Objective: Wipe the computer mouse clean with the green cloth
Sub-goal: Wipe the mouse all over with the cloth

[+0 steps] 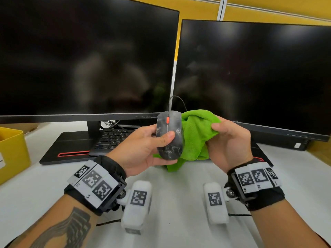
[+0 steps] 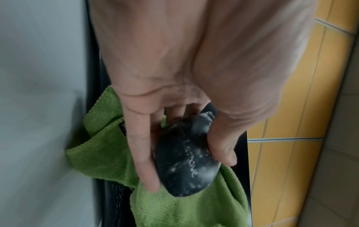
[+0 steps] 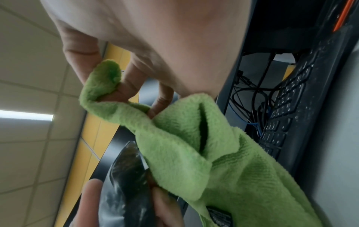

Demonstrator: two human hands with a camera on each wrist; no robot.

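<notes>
Two hands, one smudged mouse.
Left hand [image 1: 141, 149] clamps the computer mouse [image 1: 169, 136]; right hand [image 1: 231, 142] pinches the green cloth [image 1: 196, 136] beside it.

I hold the mouse [image 1: 169, 136] up in my left hand [image 1: 141, 149], above the surface [image 1: 179, 203] and in front of the gap between two monitors. The cloth [image 1: 196, 135] lies against the mouse's right side, gathered in my right hand [image 1: 231, 142], with part hanging below the mouse. The left monitor [image 1: 86, 58] stands behind my left hand, the right monitor [image 1: 256, 76] behind my right. A keyboard [image 1: 114, 138] sits under the left monitor, on its base. A box [image 1: 10, 151] stands at the far left.
</notes>
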